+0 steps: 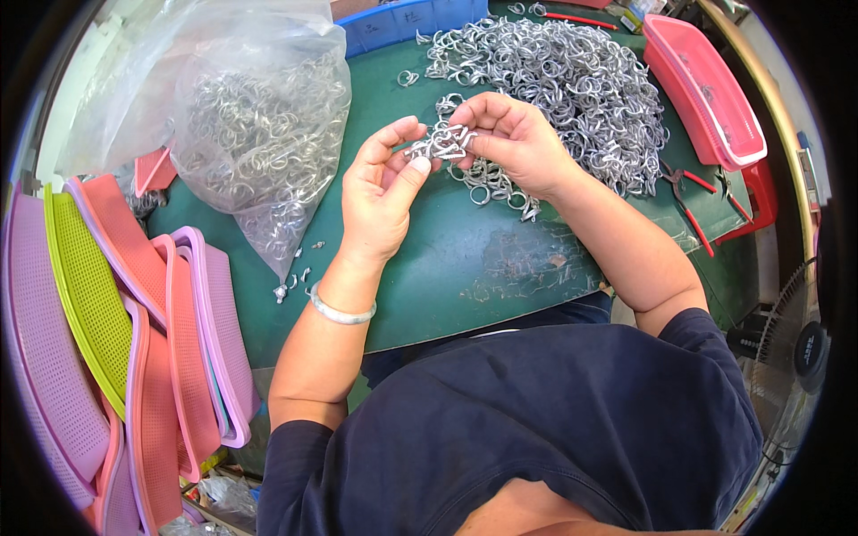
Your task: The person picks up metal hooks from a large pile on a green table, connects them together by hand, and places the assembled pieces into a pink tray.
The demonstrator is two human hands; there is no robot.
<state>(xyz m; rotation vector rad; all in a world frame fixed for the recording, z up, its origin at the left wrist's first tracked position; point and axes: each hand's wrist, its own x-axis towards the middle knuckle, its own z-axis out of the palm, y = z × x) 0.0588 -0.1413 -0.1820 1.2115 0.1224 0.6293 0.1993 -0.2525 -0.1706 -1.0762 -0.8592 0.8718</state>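
From where I stand, the left hand (377,195) and right hand (525,150) pinch a cluster of rings (442,141) above the table (429,299), near the pile (581,85). Exact finger contact is partly hidden. Caution: a loosened pinch could drop the cluster.

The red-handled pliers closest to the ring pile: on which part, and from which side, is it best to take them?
Probably grip the pliers by both red handles, from the person's side: they spread toward the right and the near edge, while the metal head points away, beside the grey ring pile.
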